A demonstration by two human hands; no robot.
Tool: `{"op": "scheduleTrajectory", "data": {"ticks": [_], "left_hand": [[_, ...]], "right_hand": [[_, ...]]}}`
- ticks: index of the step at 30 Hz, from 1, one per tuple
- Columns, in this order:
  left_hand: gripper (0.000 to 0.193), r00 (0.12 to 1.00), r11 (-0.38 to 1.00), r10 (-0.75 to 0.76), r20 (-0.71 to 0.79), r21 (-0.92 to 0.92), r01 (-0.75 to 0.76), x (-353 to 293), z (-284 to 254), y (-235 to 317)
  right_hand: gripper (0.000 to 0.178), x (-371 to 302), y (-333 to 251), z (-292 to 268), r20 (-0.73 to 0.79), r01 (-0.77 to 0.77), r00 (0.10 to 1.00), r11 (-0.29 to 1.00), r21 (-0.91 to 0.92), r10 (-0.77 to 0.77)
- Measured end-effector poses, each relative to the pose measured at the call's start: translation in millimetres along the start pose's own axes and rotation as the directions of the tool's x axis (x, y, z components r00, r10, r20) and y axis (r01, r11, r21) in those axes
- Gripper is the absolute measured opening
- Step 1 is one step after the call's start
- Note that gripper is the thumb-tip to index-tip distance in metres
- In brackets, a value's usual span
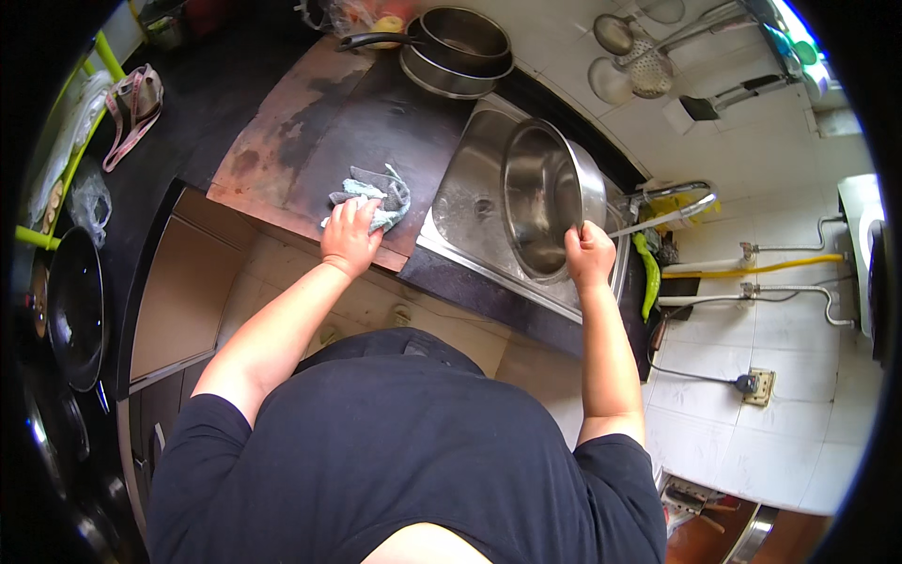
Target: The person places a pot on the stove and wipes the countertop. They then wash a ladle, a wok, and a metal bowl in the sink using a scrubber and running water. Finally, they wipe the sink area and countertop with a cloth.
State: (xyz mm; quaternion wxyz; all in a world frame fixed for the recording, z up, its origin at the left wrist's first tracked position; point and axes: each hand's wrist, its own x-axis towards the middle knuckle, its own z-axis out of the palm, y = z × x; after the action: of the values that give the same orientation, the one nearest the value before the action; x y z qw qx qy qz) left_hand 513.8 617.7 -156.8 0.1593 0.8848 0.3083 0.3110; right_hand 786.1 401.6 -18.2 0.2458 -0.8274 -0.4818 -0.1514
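My left hand [351, 238] presses a crumpled grey and pale-blue cloth [391, 195] onto the dark, worn countertop [310, 179], its fingers bunched over the near side of the cloth. At the sink, my right hand [590, 254] is closed around the near rim of a large stainless steel basin [540, 202]. The basin is tilted on its side, its mouth facing left, over the right part of the metal sink [468, 179]. My fingertips on the basin's rim are partly hidden.
Behind the counter, a black-handled pan [465, 42] rests on another metal pot. A faucet [676, 211] reaches over the sink's right side, near a green pepper [648, 273]. Ladles and skimmers [648, 66] hang on the tiled wall. A black frying pan [75, 310] lies far left.
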Motion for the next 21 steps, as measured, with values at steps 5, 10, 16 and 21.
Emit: {"op": "scheduleTrajectory", "data": {"ticks": [5,10,16,21], "left_hand": [[0.048,1.000,1.000,-0.021,0.007,0.018,0.021,-3.0,6.3,-3.9],[0.047,0.999,1.000,-0.006,0.046,-0.017,0.007,-1.0,4.2,-8.6],[0.057,0.985,0.980,-0.147,0.095,-0.120,0.158,8.0,-26.2,16.2],[0.046,0.975,0.777,-0.104,0.197,-0.595,0.203,5.9,-41.6,80.9]], "right_hand": [[0.020,-13.5,-16.4,-18.8,-0.113,0.110,0.987,0.993,-0.053,-0.115],[0.025,-22.1,-2.0,-20.8,-0.238,-0.105,0.961,0.981,0.161,0.142],[0.001,-12.3,14.6,-20.6,0.095,-0.300,0.633,0.130,0.945,0.768],[0.008,-24.5,21.0,5.6,0.450,-0.356,0.567,-0.287,0.889,0.690]]}}
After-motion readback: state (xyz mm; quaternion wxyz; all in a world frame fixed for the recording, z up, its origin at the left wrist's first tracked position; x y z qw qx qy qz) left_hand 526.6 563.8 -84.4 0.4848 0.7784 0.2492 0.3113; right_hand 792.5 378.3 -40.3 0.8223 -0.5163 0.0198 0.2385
